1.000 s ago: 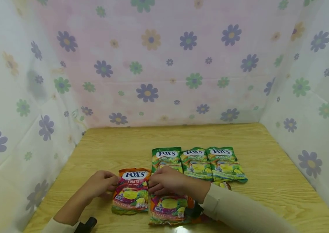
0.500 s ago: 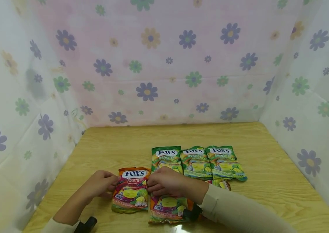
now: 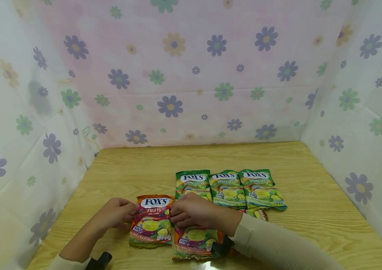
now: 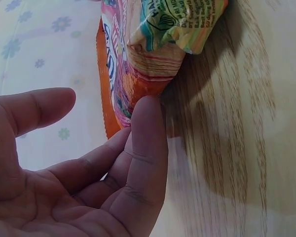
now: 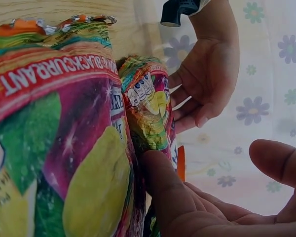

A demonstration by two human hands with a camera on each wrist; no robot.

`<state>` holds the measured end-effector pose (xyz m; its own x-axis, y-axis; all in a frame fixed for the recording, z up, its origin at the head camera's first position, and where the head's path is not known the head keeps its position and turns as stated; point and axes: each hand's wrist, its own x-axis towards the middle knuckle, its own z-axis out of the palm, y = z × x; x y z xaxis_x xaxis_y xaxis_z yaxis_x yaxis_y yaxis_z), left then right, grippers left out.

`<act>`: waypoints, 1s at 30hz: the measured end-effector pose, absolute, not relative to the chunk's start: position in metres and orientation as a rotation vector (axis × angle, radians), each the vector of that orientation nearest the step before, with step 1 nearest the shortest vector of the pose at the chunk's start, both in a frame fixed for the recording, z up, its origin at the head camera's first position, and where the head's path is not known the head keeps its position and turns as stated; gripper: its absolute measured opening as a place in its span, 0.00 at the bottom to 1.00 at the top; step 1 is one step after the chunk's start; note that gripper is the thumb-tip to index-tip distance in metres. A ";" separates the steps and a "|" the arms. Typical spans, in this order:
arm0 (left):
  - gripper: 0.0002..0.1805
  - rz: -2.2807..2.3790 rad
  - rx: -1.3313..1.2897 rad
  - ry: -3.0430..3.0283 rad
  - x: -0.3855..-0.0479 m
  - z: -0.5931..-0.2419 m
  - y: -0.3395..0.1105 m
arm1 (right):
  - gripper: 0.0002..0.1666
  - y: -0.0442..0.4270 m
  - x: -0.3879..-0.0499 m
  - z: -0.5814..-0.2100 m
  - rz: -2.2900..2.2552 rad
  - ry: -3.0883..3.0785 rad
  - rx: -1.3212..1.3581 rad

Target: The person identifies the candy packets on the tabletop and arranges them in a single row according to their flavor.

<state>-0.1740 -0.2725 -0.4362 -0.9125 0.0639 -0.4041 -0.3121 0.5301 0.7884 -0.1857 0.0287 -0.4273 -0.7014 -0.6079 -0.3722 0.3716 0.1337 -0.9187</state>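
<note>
The orange and purple fruits candy bag (image 3: 154, 221) lies face up on the wooden table, upright to the view. My left hand (image 3: 116, 215) touches its left edge; in the left wrist view the fingertips (image 4: 147, 111) rest against the bag's side (image 4: 148, 74) with the thumb held apart. My right hand (image 3: 192, 212) is at its right edge, over a second fruits bag (image 3: 194, 242). In the right wrist view the fingers (image 5: 160, 173) reach between the two bags and the thumb stands away. The right hand covers the second bag's top.
Three green spring tea bags (image 3: 193, 182) lie side by side behind the right hand. Part of another bag (image 3: 256, 214) shows beyond the right wrist. The wooden table (image 3: 137, 165) is bordered by flower-patterned cloth (image 3: 184, 127) at the back and sides.
Both hands stay nearly where they were. The fruits bag between them has barely shifted to the left, and the right fingers with it.
</note>
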 end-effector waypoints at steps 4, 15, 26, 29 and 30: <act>0.28 1.352 -0.211 2.389 -0.174 -0.436 -0.274 | 0.25 0.028 -0.186 -0.427 -1.665 1.678 -0.236; 0.29 1.360 -0.203 2.393 -0.176 -0.437 -0.279 | 0.26 0.023 -0.191 -0.433 -1.718 1.619 -0.260; 0.32 1.431 -0.241 2.352 -0.176 -0.430 -0.281 | 0.27 0.018 -0.193 -0.431 -1.769 1.605 -0.234; 0.33 1.438 -0.244 2.353 -0.177 -0.428 -0.283 | 0.26 0.016 -0.194 -0.430 -1.786 1.602 -0.232; 0.33 1.440 -0.235 2.354 -0.178 -0.428 -0.284 | 0.25 0.015 -0.195 -0.429 -1.791 1.603 -0.232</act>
<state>-0.1778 -0.2838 -0.4277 -0.9175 0.0496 -0.3947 -0.3288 0.4639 0.8226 -0.1947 0.0151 -0.4294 -0.7311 -0.6043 -0.3167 0.3812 0.0231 -0.9242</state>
